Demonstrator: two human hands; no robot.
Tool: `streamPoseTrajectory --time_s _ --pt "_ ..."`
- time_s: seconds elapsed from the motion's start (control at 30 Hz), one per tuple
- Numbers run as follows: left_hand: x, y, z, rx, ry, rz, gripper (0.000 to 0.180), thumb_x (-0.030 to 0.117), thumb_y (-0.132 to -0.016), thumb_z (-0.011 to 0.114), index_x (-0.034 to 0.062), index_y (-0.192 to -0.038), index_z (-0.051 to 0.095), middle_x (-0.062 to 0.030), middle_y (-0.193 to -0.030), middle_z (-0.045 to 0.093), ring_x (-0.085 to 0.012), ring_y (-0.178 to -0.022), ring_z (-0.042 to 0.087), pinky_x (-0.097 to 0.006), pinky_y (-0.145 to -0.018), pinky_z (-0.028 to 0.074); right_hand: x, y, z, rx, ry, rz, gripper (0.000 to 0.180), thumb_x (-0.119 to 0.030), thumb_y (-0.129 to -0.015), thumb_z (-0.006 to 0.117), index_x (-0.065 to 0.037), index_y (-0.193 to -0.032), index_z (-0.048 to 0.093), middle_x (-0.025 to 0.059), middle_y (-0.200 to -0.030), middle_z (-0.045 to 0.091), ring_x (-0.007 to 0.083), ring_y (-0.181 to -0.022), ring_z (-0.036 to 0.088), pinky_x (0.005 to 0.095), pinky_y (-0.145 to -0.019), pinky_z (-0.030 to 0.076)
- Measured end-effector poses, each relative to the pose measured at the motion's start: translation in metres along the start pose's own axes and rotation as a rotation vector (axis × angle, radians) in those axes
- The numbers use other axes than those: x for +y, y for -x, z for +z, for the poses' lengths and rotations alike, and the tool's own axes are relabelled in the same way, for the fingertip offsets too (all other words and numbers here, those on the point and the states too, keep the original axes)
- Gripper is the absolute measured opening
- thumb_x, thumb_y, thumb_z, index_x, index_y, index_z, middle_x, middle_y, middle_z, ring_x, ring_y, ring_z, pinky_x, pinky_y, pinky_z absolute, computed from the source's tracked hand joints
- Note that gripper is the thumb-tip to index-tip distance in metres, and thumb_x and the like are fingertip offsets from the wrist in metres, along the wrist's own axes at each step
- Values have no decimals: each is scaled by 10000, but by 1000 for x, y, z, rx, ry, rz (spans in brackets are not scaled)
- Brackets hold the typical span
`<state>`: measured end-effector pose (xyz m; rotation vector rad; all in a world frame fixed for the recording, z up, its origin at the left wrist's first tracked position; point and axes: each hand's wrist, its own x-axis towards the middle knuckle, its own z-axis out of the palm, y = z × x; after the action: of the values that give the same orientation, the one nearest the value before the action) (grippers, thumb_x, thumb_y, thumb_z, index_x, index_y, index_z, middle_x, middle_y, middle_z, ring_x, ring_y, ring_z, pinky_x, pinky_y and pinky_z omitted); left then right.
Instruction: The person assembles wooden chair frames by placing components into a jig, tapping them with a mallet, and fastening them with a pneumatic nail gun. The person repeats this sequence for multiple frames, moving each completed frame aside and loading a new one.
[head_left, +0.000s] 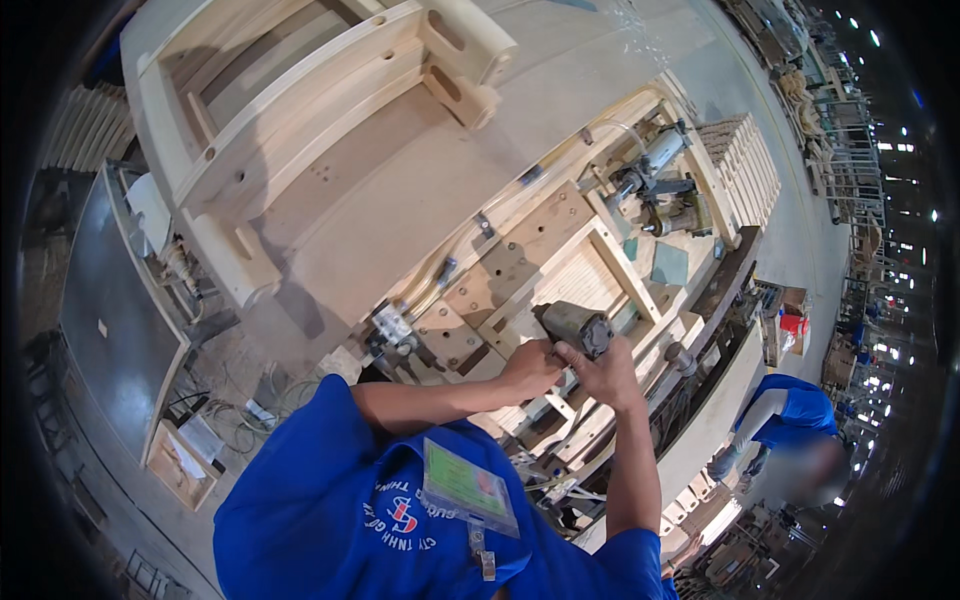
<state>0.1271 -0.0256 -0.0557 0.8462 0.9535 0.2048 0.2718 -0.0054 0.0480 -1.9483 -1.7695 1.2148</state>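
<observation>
Both hands meet on 1 dark power tool (578, 326) near the scene's middle, the left hand (528, 366) clenched around its near-left end, the right hand (605, 372) grasping beside it, its axis running near-left to far-right above the wooden jig (520, 260).

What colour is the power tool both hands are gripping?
Dark grey to black, seen in the head view: the power tool sits between left hand and right hand.

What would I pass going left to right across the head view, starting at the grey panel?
Grey panel → wooden frame → left hand → right hand on the power tool → stacked slats → co-worker in blue.
</observation>
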Motion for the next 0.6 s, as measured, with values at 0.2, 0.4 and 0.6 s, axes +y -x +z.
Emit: streamPoseTrajectory --time_s 0.2,0.4,0.6 --pt "-29 42 -20 41 306 21 273 161 -1026 551 -47 -1102 710 -104 -886 729 -202 -731 730 -350 -571 599 -26 5 39 -129 -8 -16 508 -270 -907 878 -3 -1261 629 203 -1029 781 312 -967 774 403 -856 589" --pt "-29 47 -31 -28 276 17 349 35 -1011 451 -99 -1284 625 -207 -1150 745 -269 -882 794 -338 -607 647 -43 3 48 -150 64 -45 434 -183 -922 844 -2 -1251 628 206 -1033 779 303 -953 772 393 -845 586" --pt "-35 44 -35 -63 248 23 345 53 -1004 469 -98 -1264 637 -201 -1119 757 -255 -899 794 -337 -619 652 -45 4 52 -174 55 32 407 -159 -921 836 -4 -1229 620 198 -1012 777 300 -945 771 396 -837 585"
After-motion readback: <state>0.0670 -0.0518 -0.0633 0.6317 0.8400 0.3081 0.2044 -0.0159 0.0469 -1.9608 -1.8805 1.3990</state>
